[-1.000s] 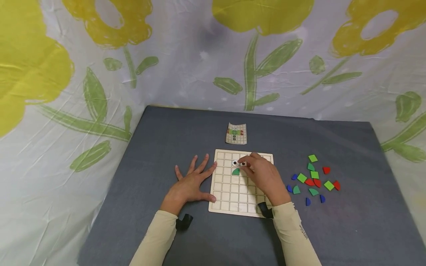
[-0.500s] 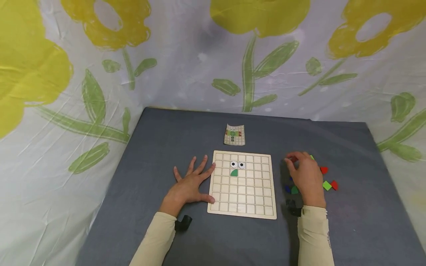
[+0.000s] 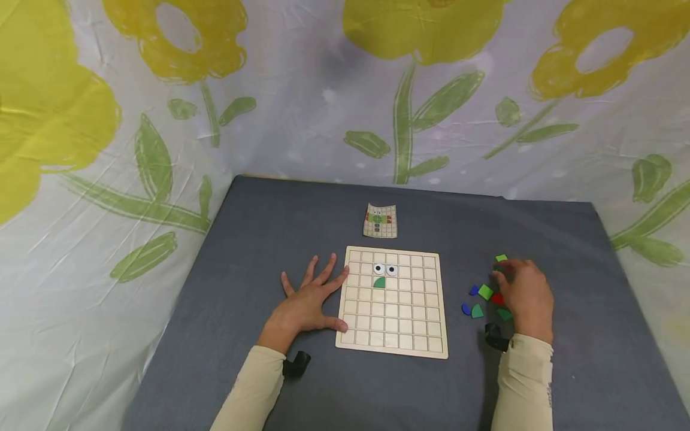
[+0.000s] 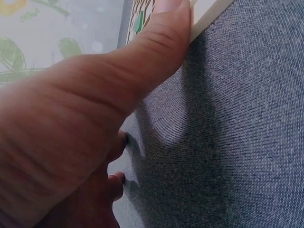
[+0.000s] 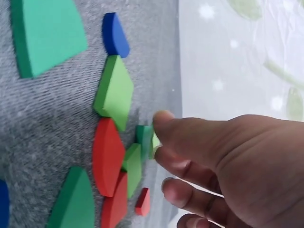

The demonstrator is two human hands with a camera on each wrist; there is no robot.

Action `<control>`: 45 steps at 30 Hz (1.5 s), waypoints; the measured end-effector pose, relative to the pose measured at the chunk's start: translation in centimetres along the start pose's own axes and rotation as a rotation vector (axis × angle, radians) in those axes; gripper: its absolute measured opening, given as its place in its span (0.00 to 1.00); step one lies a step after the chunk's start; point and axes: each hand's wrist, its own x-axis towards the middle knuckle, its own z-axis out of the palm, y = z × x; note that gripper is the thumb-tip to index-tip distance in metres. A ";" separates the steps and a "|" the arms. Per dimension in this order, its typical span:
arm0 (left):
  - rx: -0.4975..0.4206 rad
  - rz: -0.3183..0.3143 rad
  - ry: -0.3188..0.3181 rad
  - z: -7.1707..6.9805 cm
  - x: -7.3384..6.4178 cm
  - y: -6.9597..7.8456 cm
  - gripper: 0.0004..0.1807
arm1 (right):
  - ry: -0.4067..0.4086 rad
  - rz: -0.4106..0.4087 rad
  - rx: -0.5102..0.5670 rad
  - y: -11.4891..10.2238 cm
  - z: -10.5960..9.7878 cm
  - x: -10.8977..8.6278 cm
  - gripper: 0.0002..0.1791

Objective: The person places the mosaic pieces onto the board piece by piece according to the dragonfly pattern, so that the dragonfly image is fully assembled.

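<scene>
My left hand (image 3: 304,305) lies spread on the table at the left edge of a wooden grid board (image 3: 390,344). Its thumb and index finger touch the rim; the left wrist view shows the thumb (image 4: 156,42) on the board's edge. Two round eye tiles (image 3: 385,270) sit side by side on the grid, with a green quarter-circle tile (image 3: 380,282) below the left one. My right hand (image 3: 528,296) is over the loose tiles. Thumb and index finger stand apart close to a dark green tile (image 5: 143,137), in front of a light green square (image 5: 114,92).
Loose tiles lie right of the board, among them blue half-round ones (image 3: 466,309), dark green quarter-circles (image 3: 477,311) and red ones (image 5: 108,156). A picture card (image 3: 380,221) with a grid design lies behind the board. A flower-patterned cloth (image 3: 302,108) hangs behind the table.
My right hand has left the second eye tile on the board and moved right to the loose tiles, then farther right among them. The left hand has stayed in place.
</scene>
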 end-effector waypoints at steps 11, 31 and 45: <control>0.017 -0.014 -0.008 -0.3 -0.2 0.2 0.68 | -0.062 0.005 0.028 0.3 0.4 0.2 0.18; 0.051 -0.034 -0.024 -0.5 0.2 0.4 0.69 | -0.034 -0.261 0.177 -8.7 2.7 -1.4 0.10; 0.051 -0.027 -0.021 -0.2 0.0 0.3 0.69 | -0.161 -0.362 0.234 -13.6 6.1 -2.7 0.07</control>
